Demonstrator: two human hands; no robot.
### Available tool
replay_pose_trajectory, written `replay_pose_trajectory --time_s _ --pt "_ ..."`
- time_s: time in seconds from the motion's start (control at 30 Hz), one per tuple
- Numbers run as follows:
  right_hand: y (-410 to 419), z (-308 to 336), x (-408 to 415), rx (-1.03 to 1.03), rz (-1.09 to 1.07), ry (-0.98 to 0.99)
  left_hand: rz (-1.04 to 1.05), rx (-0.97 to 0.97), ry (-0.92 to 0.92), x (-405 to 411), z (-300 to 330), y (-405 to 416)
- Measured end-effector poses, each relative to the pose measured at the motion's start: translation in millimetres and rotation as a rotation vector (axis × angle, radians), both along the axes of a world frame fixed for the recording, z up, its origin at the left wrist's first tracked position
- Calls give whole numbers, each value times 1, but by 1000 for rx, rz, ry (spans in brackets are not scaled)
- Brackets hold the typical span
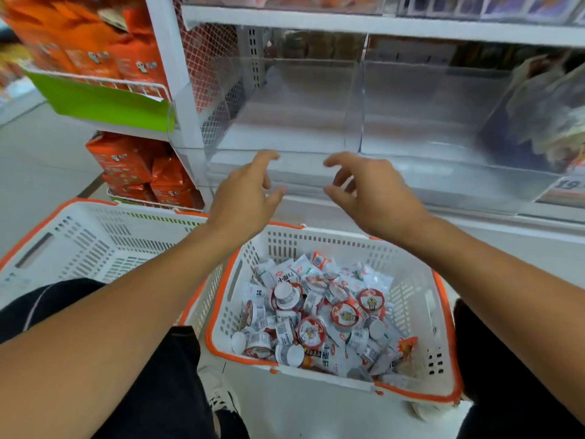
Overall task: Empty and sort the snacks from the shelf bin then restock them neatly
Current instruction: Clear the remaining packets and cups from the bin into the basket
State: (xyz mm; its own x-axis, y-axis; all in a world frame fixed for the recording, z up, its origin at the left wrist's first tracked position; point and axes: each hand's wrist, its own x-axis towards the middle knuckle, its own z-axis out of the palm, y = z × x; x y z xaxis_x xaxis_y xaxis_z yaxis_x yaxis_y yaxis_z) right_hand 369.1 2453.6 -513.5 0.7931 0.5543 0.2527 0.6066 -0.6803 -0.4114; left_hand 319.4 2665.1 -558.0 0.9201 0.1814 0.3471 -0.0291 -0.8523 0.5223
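A clear plastic shelf bin [285, 122] stands on the white shelf in front of me, and nothing shows inside it. My left hand [247, 194] and my right hand [370, 194] hover side by side just before its front lip, fingers loosely curved, holding nothing. Below them a white basket with an orange rim [443, 312] holds a mixed heap of snacks [319, 315]: small round cups with red-and-white lids and white sachets. A second white and orange basket [95, 239] sits to the left with nothing visible in it.
A neighbouring clear bin [443, 122] lies to the right, with wrapped goods [544, 112] further right. Orange snack bags [139, 172] fill wire racks on the left, above a green sign [101, 99]. My dark-trousered legs and a shoe [221, 397] flank the baskets on the floor.
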Motion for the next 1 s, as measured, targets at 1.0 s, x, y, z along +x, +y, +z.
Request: replay_pose_trajectory --time_s 1.0 --pt "-7 9 45 -213 -298 -481 -105 168 -149 54 12 5"
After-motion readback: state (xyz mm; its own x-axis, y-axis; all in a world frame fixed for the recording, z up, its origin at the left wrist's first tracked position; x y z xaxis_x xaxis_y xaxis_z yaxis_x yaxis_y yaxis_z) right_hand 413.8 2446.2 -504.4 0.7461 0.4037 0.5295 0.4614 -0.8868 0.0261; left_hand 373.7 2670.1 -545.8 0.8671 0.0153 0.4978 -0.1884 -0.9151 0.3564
